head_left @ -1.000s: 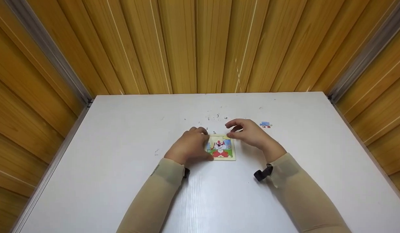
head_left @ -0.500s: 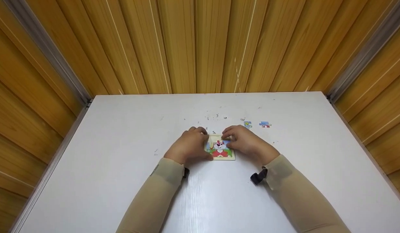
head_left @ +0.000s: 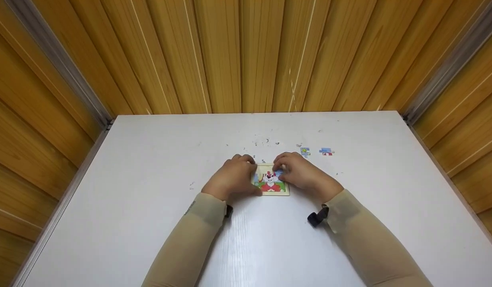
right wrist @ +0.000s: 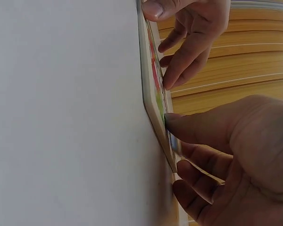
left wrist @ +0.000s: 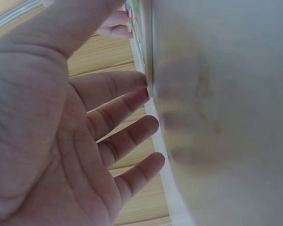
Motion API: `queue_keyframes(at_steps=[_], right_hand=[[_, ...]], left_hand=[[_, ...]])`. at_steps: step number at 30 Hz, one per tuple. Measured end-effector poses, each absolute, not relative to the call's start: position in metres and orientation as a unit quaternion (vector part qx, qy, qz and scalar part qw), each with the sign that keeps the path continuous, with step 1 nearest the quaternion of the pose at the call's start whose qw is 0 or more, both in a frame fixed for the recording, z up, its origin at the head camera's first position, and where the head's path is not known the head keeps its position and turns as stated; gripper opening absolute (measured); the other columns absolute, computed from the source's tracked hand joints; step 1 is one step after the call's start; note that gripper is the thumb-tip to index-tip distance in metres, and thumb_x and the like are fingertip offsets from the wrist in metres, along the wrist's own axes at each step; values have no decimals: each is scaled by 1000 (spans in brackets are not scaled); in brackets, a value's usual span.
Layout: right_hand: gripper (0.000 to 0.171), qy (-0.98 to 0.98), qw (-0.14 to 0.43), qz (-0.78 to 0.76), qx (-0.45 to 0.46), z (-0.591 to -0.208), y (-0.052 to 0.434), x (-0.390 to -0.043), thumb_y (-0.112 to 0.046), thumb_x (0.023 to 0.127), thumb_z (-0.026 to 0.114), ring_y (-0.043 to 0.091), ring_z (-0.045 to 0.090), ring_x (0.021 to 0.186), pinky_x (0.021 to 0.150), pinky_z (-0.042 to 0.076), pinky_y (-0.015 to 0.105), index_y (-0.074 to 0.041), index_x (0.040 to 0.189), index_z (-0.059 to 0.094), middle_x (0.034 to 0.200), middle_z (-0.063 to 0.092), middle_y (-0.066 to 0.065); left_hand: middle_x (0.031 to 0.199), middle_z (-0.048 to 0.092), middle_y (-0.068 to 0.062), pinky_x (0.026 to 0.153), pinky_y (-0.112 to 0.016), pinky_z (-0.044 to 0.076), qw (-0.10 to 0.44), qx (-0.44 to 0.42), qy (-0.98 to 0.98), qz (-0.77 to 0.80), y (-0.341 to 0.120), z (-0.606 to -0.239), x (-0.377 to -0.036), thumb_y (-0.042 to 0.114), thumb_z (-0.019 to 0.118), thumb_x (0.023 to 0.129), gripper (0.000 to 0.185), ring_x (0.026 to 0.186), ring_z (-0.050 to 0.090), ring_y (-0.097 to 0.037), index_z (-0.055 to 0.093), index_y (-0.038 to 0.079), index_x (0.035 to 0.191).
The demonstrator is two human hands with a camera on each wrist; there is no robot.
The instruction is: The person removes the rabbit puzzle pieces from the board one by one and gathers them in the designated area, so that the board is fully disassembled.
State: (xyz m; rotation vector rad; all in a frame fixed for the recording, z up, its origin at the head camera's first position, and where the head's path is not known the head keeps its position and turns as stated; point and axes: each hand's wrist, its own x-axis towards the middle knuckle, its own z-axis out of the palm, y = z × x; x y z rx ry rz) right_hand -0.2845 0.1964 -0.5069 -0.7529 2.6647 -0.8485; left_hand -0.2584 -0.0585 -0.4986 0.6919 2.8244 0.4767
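The left hand rests with nearly straight fingers against the left edge of the small puzzle board at mid-table. The right hand, fingers loosely bent, presses on the board's top right part. Beyond it, two loose puzzle pieces lie apart on the white table.

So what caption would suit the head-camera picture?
Two hands press a rabbit puzzle board; two loose pieces lie beyond.

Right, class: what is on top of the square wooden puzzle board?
On the square wooden puzzle board a cartoon animal picture shows, with the left hand and right hand resting on its sides. Whatever lies beneath those hands is hidden.
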Motion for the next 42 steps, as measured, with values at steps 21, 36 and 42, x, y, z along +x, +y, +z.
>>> queue_keyframes(at_steps=[21, 36, 42], right_hand=[[41, 913, 129, -307, -235, -503, 203, -286, -10, 100, 83, 37, 66, 139, 126, 48, 60, -4, 140, 76, 143, 76, 14], [39, 910, 142, -326, -213, -503, 208, -288, -9, 106, 76, 35, 64, 144, 129, 47, 58, -10, 145, 77, 149, 73, 9], [46, 880, 136, -416, -183, -508, 215, -295, -11, 102, 82, 27, 70, 124, 111, 57, 38, -9, 147, 73, 144, 75, 13]], left_hand=[[154, 66, -4, 127, -49, 49, 99, 228, 954, 165, -58, -498, -258, 49, 99, 85, 68, 143, 58, -30, 80, 11, 137], [152, 68, -6, 127, -50, 49, 105, 236, 953, 156, -58, -496, -261, 41, 89, 98, 46, 144, 59, -31, 82, 10, 130], [155, 66, -6, 128, -50, 48, 111, 234, 953, 157, -59, -497, -260, 41, 89, 98, 44, 146, 57, -32, 81, 9, 129]])
